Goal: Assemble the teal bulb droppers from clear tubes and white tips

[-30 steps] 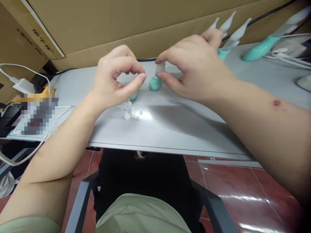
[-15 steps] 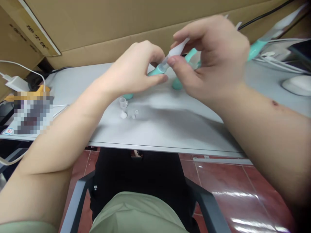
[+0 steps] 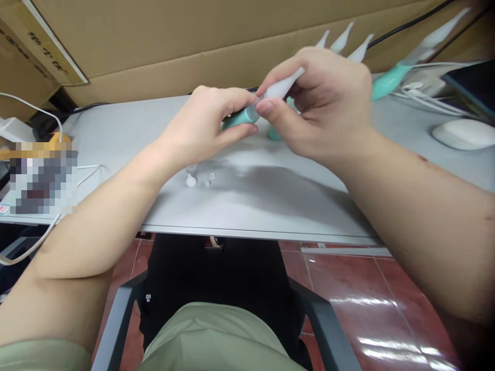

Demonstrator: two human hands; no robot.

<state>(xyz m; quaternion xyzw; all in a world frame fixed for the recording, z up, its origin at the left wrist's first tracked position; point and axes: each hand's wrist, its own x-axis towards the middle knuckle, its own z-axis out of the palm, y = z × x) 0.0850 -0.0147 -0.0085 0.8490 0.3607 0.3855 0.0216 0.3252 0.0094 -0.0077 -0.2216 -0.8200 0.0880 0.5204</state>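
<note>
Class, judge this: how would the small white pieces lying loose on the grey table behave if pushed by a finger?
The small white pieces look tiny and light, so they would probably skid easily on the smooth table. The roundish ones may roll.

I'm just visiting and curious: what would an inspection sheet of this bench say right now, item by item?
Surface: grey table, bare near the front edge.
Job's things: teal-and-white pen-shaped device, held above the table by both hands.
Clutter: small white parts on the table; more teal-and-white devices at the back right; white mouse.
Hands: left hand grips the teal body; right hand pinches the white tip.
Cables: white cable at left, black cable along the cardboard, white cables at right.
Surroundings: cardboard boxes behind, red tiled floor, grey chair.
</note>
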